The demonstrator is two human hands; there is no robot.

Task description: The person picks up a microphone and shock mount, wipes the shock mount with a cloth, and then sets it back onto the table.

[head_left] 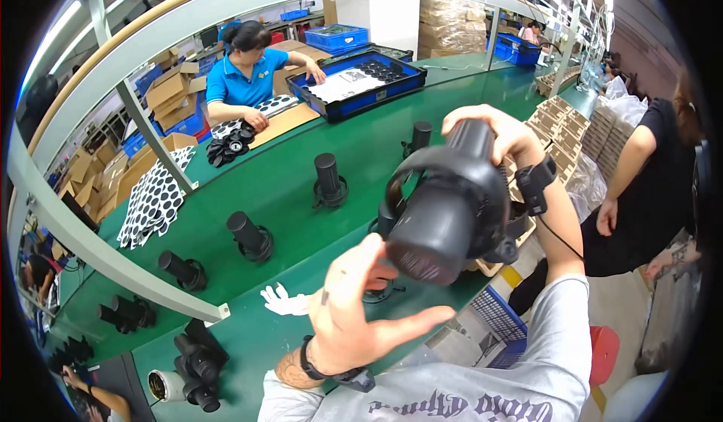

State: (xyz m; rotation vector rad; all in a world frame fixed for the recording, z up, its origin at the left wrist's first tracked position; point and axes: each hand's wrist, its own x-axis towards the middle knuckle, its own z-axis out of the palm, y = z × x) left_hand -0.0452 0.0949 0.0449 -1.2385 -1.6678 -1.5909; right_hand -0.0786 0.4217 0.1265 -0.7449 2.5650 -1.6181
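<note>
Fingers (461, 114) of the person's right hand (518, 139), in the head view, are wrapped around the narrower upper cylinder of a black device (440, 222), which is held up, tilted, over the green counter (263, 339). The device's wider cylinder points down toward the left hand (346, 309), whose thumb and fingers are spread; one fingertip is at the wide end, but whether it touches cannot be told. A white glove (286, 301) lies on the counter just beside the left hand. Similar black units (326, 172) stand in a row along the counter. At the lower left, a black assembly (199, 365) lies next to a white roll (175, 386). Across the counter, a co-worker in a blue shirt (252, 79) has one hand at a blue tray (376, 96) and the other by a dotted sheet (279, 104). Brown cardboard dividers (561, 128) sit to the right.
</note>
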